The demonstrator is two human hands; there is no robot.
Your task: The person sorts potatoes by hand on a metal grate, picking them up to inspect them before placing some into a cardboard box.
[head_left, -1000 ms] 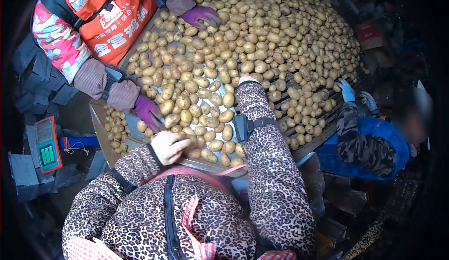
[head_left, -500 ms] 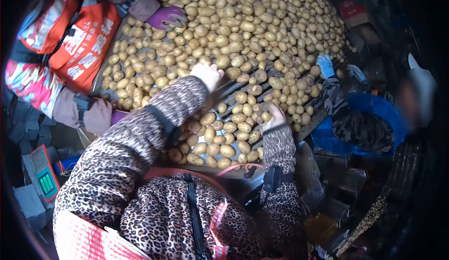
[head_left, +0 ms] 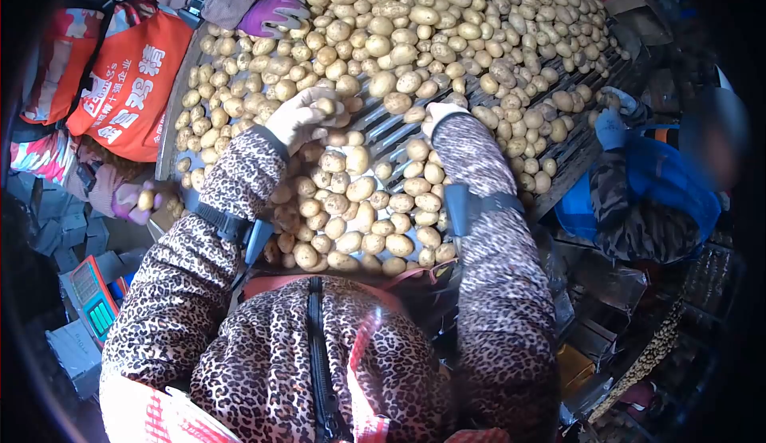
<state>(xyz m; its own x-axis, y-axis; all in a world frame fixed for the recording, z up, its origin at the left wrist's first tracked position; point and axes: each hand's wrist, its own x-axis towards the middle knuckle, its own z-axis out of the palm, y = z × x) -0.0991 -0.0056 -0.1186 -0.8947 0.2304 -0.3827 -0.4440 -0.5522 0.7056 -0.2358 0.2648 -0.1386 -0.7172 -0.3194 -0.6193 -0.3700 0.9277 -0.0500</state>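
Many potatoes lie over a dark slatted surface. At the middle left of the pile, my left hand has its fingers bent round a potato. My right hand is closed over the slats, right beside the potatoes there; its fingertips are bunched and what they hold, if anything, is hidden. Between my forearms a nearer group of potatoes reaches the edge in front of my body.
At the left, a co-worker's purple-gloved hand rests over the pile; the other gloved hand holds a potato. A co-worker's blue-gloved hand is at the right, by a blue tub. A scale stands lower left.
My left hand has moved left and closed round a potato. My right hand has moved up and slightly left, away from the nearer potatoes. The right co-worker's gloved hands have come together.
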